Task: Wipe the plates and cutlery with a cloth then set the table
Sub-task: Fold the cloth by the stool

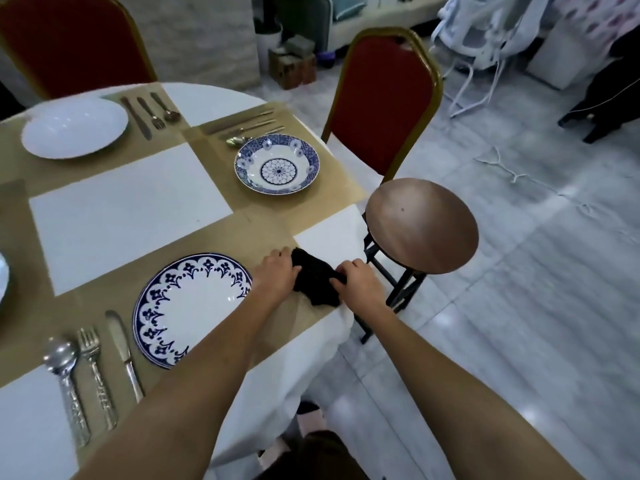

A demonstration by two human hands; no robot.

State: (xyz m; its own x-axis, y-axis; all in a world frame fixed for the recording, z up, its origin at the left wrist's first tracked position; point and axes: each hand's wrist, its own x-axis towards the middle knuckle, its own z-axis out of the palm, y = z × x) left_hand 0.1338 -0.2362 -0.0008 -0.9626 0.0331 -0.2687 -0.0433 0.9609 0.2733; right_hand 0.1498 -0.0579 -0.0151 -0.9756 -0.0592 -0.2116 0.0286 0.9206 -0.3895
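Gripping a crumpled black cloth [317,280] between them, the left hand [275,277] and right hand [358,284] rest at the table's near right edge.

Both hands pinch the cloth; curled fingers hide its ends, and its folds blur into one dark mass. It lies on a tan placemat [266,233], just right of a white flat plate with a navy scalloped border [190,308], whose near rim the left forearm covers. Left of that plate lie a silver knife [123,351], fork [95,374] and spoon [65,382].

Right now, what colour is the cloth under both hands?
Black. The cloth lies on the table edge beside the blue-rimmed plate; head view shows it.
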